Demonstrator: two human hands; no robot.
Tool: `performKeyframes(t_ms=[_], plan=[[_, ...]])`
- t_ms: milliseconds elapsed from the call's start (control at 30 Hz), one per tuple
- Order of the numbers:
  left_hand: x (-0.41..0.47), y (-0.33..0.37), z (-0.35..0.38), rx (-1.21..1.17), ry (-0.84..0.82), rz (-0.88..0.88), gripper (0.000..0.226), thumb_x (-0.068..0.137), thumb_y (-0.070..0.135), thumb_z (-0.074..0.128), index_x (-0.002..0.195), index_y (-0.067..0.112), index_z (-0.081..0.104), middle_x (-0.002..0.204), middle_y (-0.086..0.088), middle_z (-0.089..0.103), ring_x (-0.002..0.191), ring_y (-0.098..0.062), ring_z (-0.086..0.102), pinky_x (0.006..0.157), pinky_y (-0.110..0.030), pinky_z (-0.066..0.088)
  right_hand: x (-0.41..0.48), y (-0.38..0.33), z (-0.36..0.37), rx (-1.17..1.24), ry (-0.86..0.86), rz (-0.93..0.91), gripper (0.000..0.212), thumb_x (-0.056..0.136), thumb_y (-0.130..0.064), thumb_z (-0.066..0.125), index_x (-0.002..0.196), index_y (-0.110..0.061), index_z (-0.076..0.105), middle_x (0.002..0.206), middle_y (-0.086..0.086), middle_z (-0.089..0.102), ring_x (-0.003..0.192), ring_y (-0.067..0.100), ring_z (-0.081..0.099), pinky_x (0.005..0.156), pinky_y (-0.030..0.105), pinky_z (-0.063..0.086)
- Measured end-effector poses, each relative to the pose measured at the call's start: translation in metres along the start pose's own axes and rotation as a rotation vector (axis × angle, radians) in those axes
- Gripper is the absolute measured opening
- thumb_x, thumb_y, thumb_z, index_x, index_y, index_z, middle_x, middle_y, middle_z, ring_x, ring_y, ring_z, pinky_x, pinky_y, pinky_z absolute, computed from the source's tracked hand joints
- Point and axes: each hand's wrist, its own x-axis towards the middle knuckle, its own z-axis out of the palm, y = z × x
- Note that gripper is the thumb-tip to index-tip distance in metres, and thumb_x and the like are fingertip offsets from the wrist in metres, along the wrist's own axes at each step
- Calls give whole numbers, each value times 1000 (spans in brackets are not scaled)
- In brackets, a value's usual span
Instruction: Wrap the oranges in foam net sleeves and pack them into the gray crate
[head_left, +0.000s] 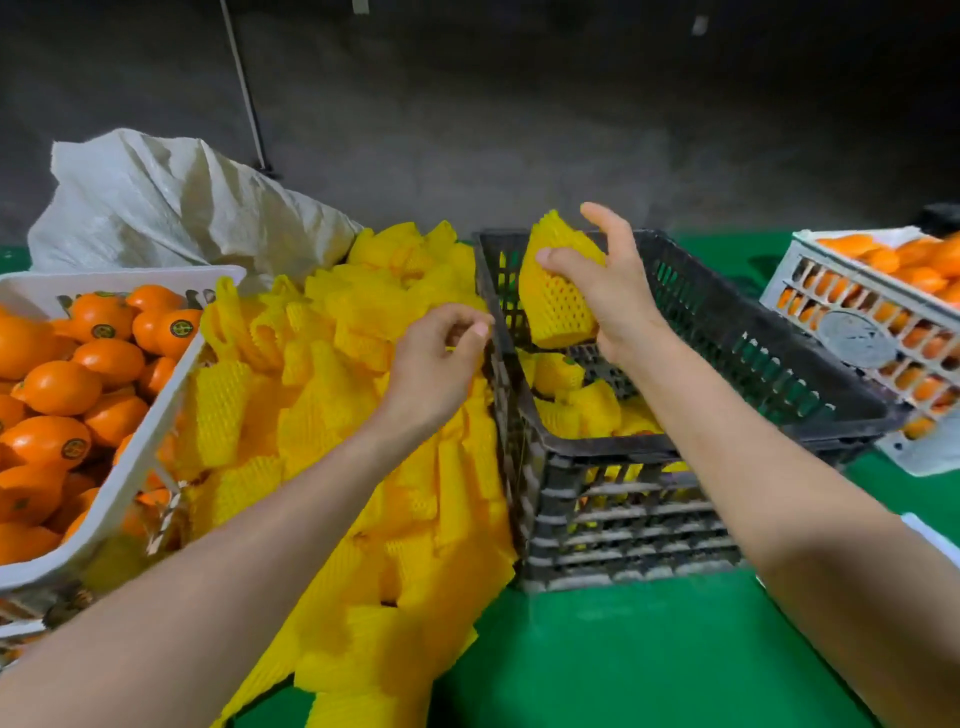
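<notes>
right hand gripping sleeved orange above crate | left hand curled over sleeve pile; I cannot tell if it holds anything

white basket: cut off by the left edge, so we see only part of its oranges.
far right crate: runs out past the right edge.
sleeved orange: the fruit is wrapped from our sight; the right hand covers its right side.
left hand: we cannot tell whether its curled fingertips pinch anything.
stickers: too small for us to read.
</notes>
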Motion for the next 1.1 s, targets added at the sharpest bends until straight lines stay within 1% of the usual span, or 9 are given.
performKeyframes(t_ms=[67,167,333,400,467,700,833,967,1100], plan=[[12,3,24,122,-105,102,12,94,7,54,93,10,65,86,0,63,85,-20,61,76,-29,46,20,14,-22,-222,6,66,60,63,-26,80,115,-25,50,113,-1,55,99,9,58,81,29,51],[28,2,58,377,-302,183,16,95,11,53,99,4,67,98,-10,69,95,-26,61,78,-32,42,49,33,-34,-758,-215,56,27,55,-38,73,58,-18,55,61,-7,58,56,3,54,53,24,41],[32,-14,75,460,-354,63,17,94,8,54,101,13,68,92,1,61,83,-14,54,62,-15,39,87,77,-24,-1385,-648,42,32,84,-31,61,64,-17,39,74,4,46,81,26,47,63,31,43],[32,-16,75,452,-344,58,18,94,7,54,103,14,68,87,4,56,75,-8,49,57,-8,32,89,95,-18,-1402,-718,57,12,92,-20,52,92,-8,53,94,10,57,89,29,55,73,35,50],[32,-15,75,437,-339,57,19,94,6,54,103,14,68,88,5,55,74,-6,48,57,-6,33,85,110,-14,-1372,-799,94,28,95,-20,48,119,-4,51,113,13,57,103,31,56,90,40,48],[25,-12,72,361,-251,24,19,92,5,56,108,11,65,105,0,56,91,-13,53,79,-22,46,75,103,-12,-1407,-855,142,67,92,-37,54,146,-15,21,149,13,27,138,35,25,111,53,25],[7,-16,54,237,-81,18,21,91,3,57,111,5,63,115,-9,58,101,-14,53,86,-17,43,74,70,-11,-1272,-524,-151,60,87,-30,63,138,-9,40,140,13,44,127,30,43,105,47,38],[-8,-34,-3,155,104,-92,17,89,3,60,104,7,66,101,1,63,89,-11,57,66,-3,39,39,31,12,-887,-150,-455,30,89,-19,60,116,-6,61,118,12,63,110,27,57,97,36,41],[-8,-50,-85,108,255,-213,19,90,0,58,93,18,63,93,-3,65,87,-17,61,76,-29,49,-28,15,72,-653,-346,-556,15,85,-10,64,98,-3,69,95,9,69,83,16,61,79,21,43]])
